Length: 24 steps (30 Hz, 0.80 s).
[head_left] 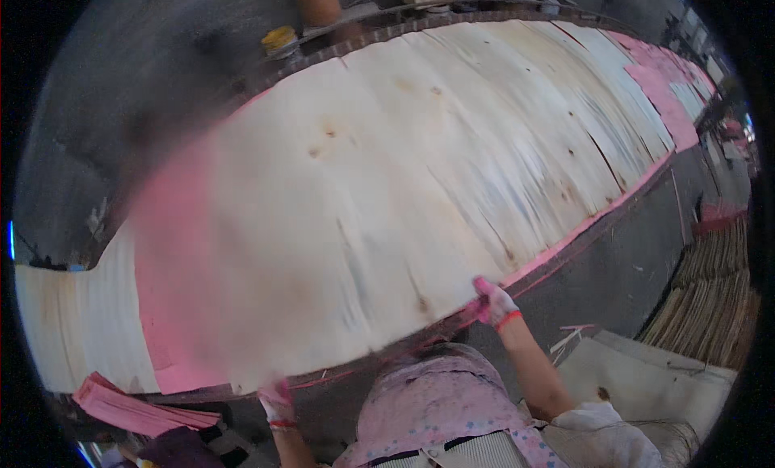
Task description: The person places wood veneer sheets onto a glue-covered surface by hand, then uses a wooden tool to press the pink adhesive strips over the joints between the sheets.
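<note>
A broad, pale wood veneer sheet [307, 218], with knots and dark splits, lies over pink sheeting [173, 266] on a long table. At its near edge, my right hand [493, 301], in a pink-stained white glove with a red cuff, grips with the thumb on top. My left hand [277, 402], gloved the same way, holds the near edge further left; its fingers are partly hidden. Pink sheeting shows along the near right edge and at the far right end.
Folded pink sheets [141, 407] sit at the lower left beside another person's dark sleeve [182, 449]. A tall stack of veneer [702, 298] and a pale board [638, 379] are on the right. Beyond the table stand a yellow container [280, 40] and a brown bucket [317, 6].
</note>
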Motion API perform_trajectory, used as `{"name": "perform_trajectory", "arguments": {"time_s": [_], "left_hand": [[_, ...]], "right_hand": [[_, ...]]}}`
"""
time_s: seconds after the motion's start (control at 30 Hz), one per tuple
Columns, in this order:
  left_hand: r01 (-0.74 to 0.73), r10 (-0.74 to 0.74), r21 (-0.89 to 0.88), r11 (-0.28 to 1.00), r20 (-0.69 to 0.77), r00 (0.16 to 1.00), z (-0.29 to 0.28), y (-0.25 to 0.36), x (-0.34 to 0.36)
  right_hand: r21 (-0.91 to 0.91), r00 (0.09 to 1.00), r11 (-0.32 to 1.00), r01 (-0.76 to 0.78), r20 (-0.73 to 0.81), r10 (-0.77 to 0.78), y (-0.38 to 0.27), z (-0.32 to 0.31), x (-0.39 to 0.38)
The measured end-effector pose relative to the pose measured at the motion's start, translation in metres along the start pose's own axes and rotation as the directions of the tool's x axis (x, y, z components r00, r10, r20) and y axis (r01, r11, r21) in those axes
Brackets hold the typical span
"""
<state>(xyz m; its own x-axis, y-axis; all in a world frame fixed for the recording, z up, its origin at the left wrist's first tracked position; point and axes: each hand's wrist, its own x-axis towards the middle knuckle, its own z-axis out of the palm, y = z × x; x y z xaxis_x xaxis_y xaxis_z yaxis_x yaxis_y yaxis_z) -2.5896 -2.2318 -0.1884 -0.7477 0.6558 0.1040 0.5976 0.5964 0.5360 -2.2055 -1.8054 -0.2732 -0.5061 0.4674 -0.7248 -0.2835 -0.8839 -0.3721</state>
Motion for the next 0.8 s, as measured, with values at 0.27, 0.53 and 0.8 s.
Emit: {"name": "perform_trajectory", "arguments": {"time_s": [0.27,0.53,0.8], "left_hand": [[0.56,-0.733,-0.819,0.126,0.304,0.609,0.019,-0.068,0.002],[0.613,-0.626,-0.738,0.282,0.342,0.7,0.023,-0.127,0.054],[0.669,-0.772,-0.738,0.086,0.375,0.513,0.013,-0.158,0.026]], "right_hand": [[0.168,0.956,0.986,-0.001,-0.289,0.05,0.068,0.001,-0.001],[0.254,0.948,0.967,0.005,-0.31,0.077,0.104,0.025,0.061],[0.25,0.86,0.968,0.034,-0.501,0.1,0.129,0.025,0.04]]}}
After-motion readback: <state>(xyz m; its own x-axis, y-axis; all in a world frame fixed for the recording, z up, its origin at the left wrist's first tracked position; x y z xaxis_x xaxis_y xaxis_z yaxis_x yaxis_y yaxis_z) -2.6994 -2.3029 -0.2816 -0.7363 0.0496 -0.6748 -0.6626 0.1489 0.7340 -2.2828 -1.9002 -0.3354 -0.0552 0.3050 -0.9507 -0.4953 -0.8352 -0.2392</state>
